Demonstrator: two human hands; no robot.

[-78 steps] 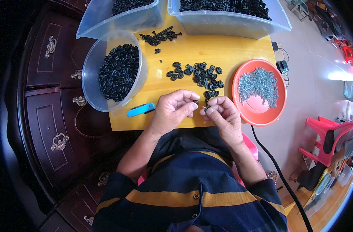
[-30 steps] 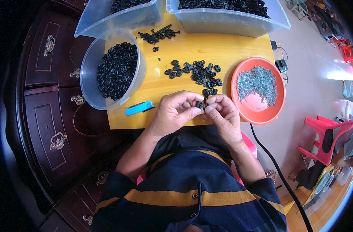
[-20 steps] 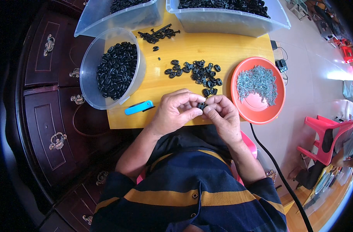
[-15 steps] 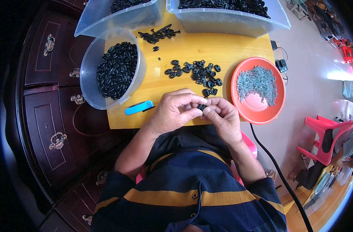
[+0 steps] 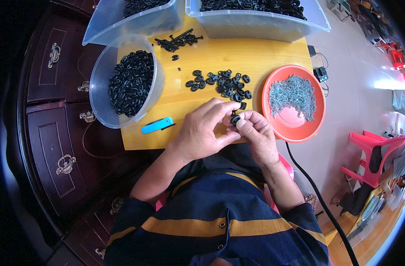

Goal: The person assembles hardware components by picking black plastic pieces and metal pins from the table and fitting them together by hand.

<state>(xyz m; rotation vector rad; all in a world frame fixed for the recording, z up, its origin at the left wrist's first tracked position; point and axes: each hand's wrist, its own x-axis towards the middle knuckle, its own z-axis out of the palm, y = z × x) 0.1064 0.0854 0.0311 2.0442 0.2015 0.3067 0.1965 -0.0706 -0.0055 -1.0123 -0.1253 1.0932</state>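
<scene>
My right hand (image 5: 257, 135) pinches a small black oval piece with holes (image 5: 235, 120) between thumb and forefinger, just past the table's near edge. Close on its left is my left hand (image 5: 204, 128), thumb and forefinger spread apart around a gap, its fingertips near the piece but apparently not gripping it. Beyond the fingertips lies a loose scatter of similar black oval pieces (image 5: 227, 83), with a smaller group (image 5: 198, 80) to its left. A blue-handled tool (image 5: 157, 125) rests on the table left of my left hand.
A round clear tub (image 5: 98, 84) of black pieces stands at left. Two clear bins (image 5: 255, 27) line the far edge, near a pile of black stems (image 5: 178, 42). An orange-red bowl (image 5: 293, 128) holds small silvery pieces (image 5: 293, 95). A black cable (image 5: 315, 190) runs at right.
My left thumb and forefinger have parted and come away from the black piece. The right hand keeps hold of it, now more exposed. The view has shifted slightly.
</scene>
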